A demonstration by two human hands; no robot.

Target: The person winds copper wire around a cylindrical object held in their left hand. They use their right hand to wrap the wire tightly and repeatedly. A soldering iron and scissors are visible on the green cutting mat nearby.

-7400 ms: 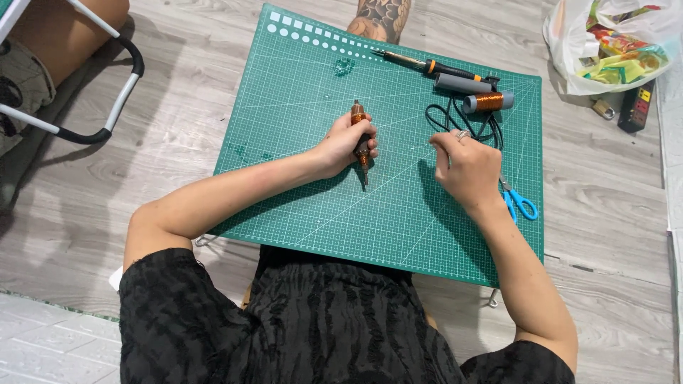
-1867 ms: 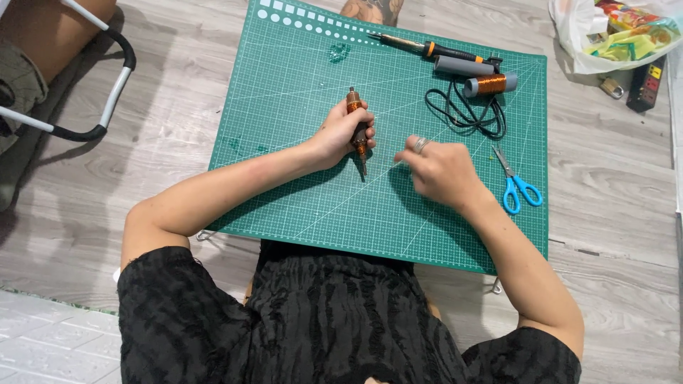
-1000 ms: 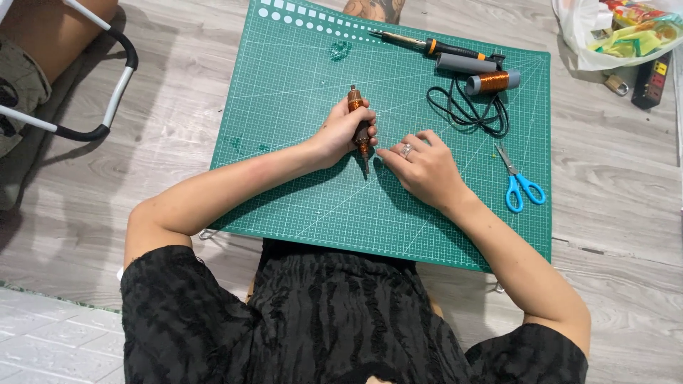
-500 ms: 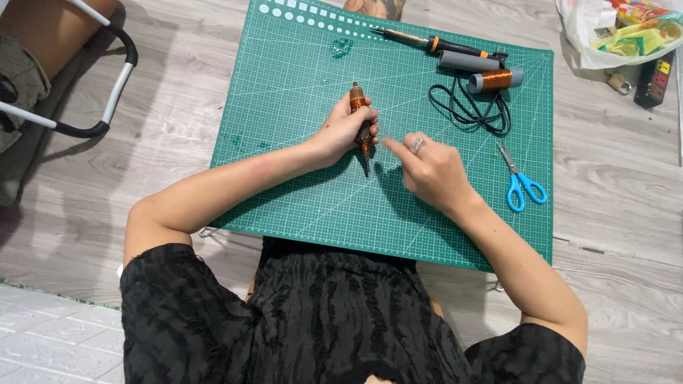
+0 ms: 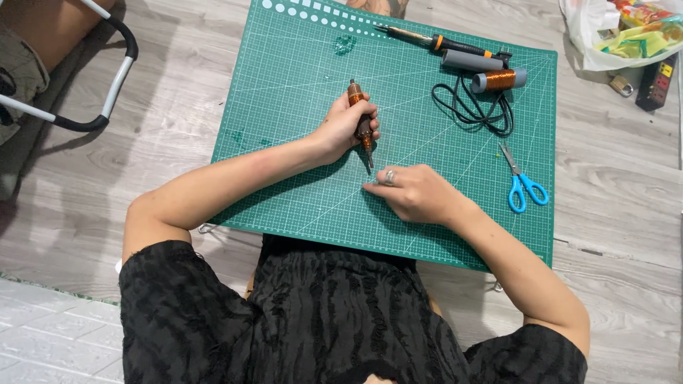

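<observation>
From the head camera, looking straight down, the left hand (image 5: 343, 128) is closed in a fist-like grip around a slim rod-shaped part wound with copper-coloured wire (image 5: 360, 119), holding it nearly upright on the page with its thin metal tip pointing down toward the person; the part sits over the middle of the green gridded cutting mat (image 5: 284, 92). The right hand (image 5: 413, 193) lies just below that tip, palm down on the mat, fingers drawn together and pointing left, with a ring on one finger; whether it pinches anything cannot be told. Toward the mat's far edge lies a soldering iron with an orange and black handle (image 5: 435, 43), beside it a grey spool of copper wire (image 5: 498, 80), and a loop of black cord (image 5: 471, 108) near them. A pair of blue-handled scissors (image 5: 523, 182) rests on the mat to the right of the right hand, well apart from it.
</observation>
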